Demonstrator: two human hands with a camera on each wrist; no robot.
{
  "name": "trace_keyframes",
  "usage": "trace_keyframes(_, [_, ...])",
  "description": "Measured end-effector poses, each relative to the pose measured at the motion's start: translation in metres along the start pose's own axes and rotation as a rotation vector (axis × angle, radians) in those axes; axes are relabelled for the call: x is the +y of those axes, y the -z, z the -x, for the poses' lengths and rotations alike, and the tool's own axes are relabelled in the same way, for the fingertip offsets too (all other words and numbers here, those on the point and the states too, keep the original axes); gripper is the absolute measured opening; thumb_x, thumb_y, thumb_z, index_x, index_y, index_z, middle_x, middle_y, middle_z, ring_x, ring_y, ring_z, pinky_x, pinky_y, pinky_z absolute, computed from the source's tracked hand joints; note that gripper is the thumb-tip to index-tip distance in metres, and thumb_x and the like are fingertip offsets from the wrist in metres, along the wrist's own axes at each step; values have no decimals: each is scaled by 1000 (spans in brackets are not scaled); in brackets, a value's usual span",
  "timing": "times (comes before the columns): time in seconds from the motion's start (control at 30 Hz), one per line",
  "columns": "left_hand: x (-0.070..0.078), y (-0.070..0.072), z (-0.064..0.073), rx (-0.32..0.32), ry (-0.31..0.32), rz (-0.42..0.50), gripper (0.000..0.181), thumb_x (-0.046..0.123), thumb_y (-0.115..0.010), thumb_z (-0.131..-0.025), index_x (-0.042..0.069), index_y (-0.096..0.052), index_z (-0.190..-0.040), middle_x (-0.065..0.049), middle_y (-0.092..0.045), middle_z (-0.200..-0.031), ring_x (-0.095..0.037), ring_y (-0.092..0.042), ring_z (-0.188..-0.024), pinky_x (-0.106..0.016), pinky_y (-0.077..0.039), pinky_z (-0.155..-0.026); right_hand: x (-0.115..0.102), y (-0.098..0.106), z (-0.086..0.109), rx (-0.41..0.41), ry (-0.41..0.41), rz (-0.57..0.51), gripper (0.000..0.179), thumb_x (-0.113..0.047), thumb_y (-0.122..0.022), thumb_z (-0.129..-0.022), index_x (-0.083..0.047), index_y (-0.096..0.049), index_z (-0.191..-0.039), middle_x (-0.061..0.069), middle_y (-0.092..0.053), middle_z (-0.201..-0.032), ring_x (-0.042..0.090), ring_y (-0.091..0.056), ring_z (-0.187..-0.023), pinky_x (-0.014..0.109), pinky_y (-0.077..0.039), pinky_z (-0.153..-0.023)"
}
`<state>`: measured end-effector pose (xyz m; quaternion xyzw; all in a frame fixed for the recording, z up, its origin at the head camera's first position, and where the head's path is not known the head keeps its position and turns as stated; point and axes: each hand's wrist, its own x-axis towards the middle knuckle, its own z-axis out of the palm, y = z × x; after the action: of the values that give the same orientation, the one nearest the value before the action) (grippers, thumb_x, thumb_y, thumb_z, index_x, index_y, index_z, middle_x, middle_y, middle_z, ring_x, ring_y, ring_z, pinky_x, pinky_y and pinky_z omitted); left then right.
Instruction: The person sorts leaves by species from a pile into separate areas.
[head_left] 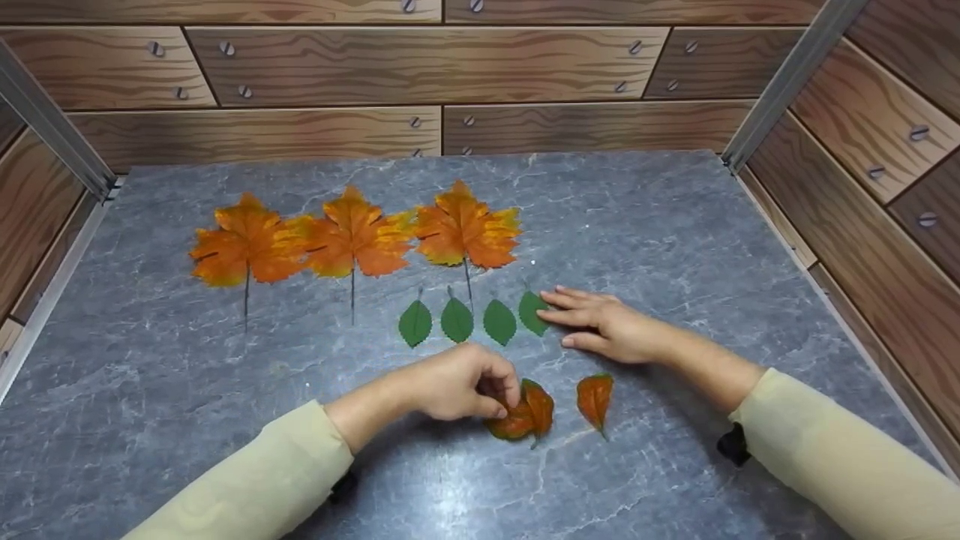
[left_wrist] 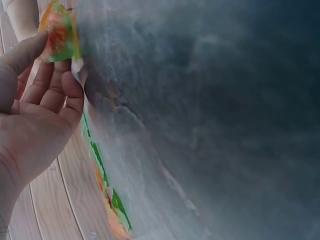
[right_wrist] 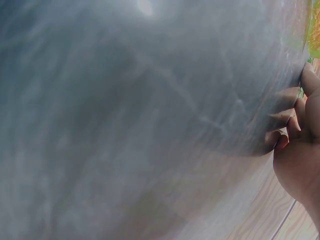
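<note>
My left hand (head_left: 457,382) pinches a small orange-red leaf (head_left: 512,427) with green edges between thumb and fingertips, low over the table. The left wrist view shows this leaf (left_wrist: 60,37) at the thumb tip, the other fingers curled below. A second orange-red leaf (head_left: 541,409) overlaps it on the right, and a third (head_left: 595,397) lies apart. My right hand (head_left: 615,326) rests with its fingers extended, fingertips at the edge of the rightmost green leaf (head_left: 531,313). More green leaves (head_left: 457,321) lie in a row to its left.
Three large orange maple leaves (head_left: 352,236) with dark stems lie side by side farther back, their edges meeting. The rightmost stem reaches down between the green leaves. Wood-patterned panels (head_left: 427,64) and metal posts (head_left: 795,82) border the grey marbled table (head_left: 187,397).
</note>
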<state>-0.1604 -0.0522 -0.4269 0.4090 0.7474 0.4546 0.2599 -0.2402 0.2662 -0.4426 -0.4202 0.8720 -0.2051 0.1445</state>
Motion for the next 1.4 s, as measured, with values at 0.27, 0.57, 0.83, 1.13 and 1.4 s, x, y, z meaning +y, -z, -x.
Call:
trace_keyframes(0.27, [-1,12,24,34,-60,-125,26,-7,-66,-93,7,-85,-103,0,-76,-99,-7,-64,-94,-24,-54,-87,-1,-1,0,11,4,2,52,-27,-64,-108,-17,-54,-158,7,-34,-170,36,-25,-159,69,-20,-123])
trace_keyframes(0.57, [-8,34,77,229,27,-120,27,-4,-68,-95,8,-85,-113,1,-72,-105,-16,-61,-98,-31,-55,-86,-1,1,0,-6,-10,1,53,-28,-63,-109,-18,-52,-159,7,-32,-172,36,-22,-160,70,-19,-123])
trace_keyframes(0.83, [-28,53,140,471,147,-164,20,2,-77,-94,11,-85,-110,-2,-76,-109,-21,-68,-94,-29,-60,-78,-1,0,-1,3,-6,13,53,-28,-63,-109,-18,-52,-159,7,-33,-171,37,-23,-159,70,-18,-123])
trace_keyframes(1.13, [-44,69,211,687,307,-185,31,3,-82,-92,4,-80,-122,-12,-77,-118,-27,-71,-108,-21,-55,-91,1,-1,-1,-1,-12,-1,53,-30,-63,-109,-19,-52,-160,6,-32,-172,37,-22,-160,72,-17,-122])
trace_keyframes(1.4, [-57,88,258,745,495,-148,36,9,-82,-94,1,-76,-129,-25,-69,-134,-23,-70,-109,-18,-57,-80,1,0,0,18,7,8,52,-27,-64,-108,-17,-53,-158,8,-34,-171,38,-25,-158,70,-20,-122])
